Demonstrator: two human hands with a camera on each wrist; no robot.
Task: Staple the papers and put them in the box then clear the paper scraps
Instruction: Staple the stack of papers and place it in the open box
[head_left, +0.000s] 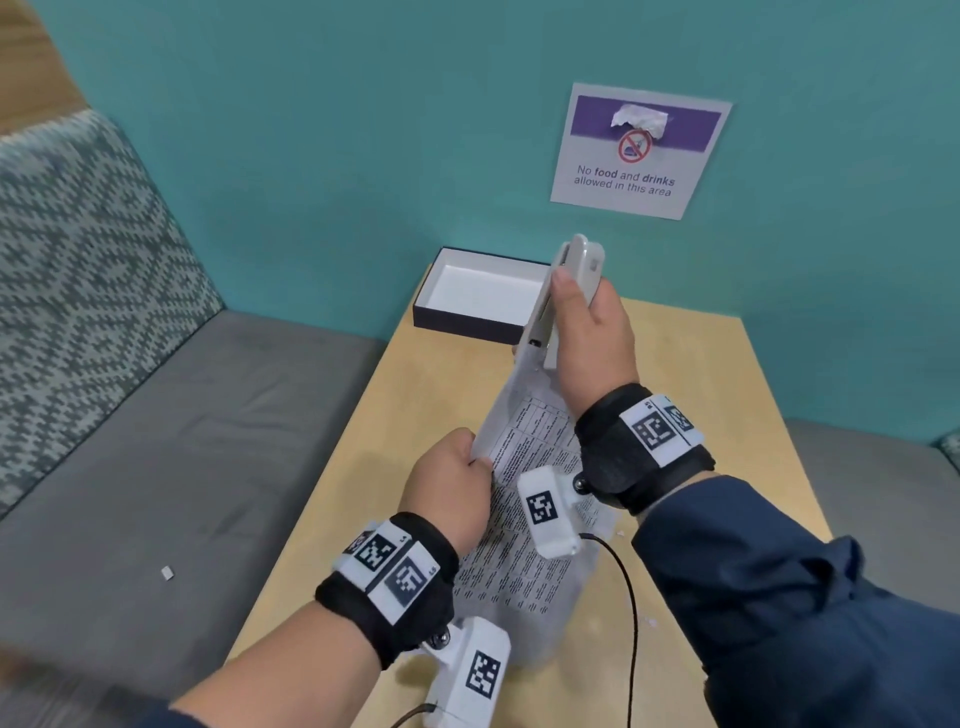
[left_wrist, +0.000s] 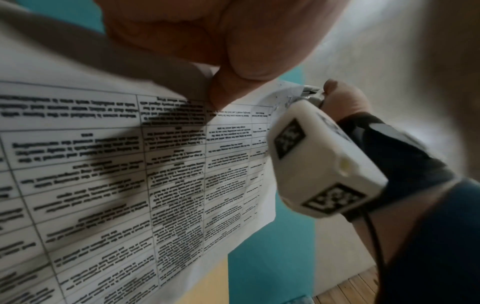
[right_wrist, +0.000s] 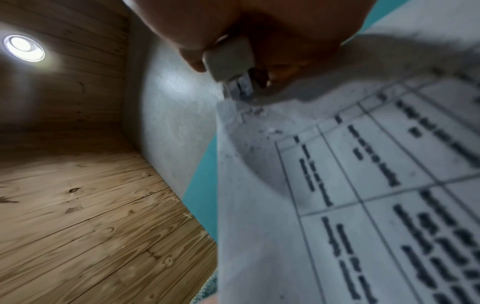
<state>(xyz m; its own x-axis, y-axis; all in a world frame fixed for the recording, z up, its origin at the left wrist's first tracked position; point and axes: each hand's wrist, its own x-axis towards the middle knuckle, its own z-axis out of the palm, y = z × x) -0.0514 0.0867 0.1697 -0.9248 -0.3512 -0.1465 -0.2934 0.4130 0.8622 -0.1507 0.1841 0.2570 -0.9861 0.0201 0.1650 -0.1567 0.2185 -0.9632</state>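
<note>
Printed papers (head_left: 524, 467) with a table of text are held up above the wooden table (head_left: 727, 395). My left hand (head_left: 452, 478) pinches their left edge, thumb and fingers (left_wrist: 233, 88) closed on the sheet (left_wrist: 130, 164). My right hand (head_left: 592, 332) grips a pale grey stapler (head_left: 571, 280), upright, its mouth over the papers' top corner (right_wrist: 233, 111). The stapler's tip (right_wrist: 231, 61) sits just at that corner. An open box (head_left: 483, 296), dark outside and white inside, stands at the table's far left corner with nothing in it.
A grey sofa seat (head_left: 171, 441) with a patterned cushion (head_left: 78, 260) lies left of the table, a small white scrap (head_left: 167, 572) on it. Tiny paper scraps (head_left: 649, 621) lie on the table near my right sleeve. A sign (head_left: 639, 150) hangs on the teal wall.
</note>
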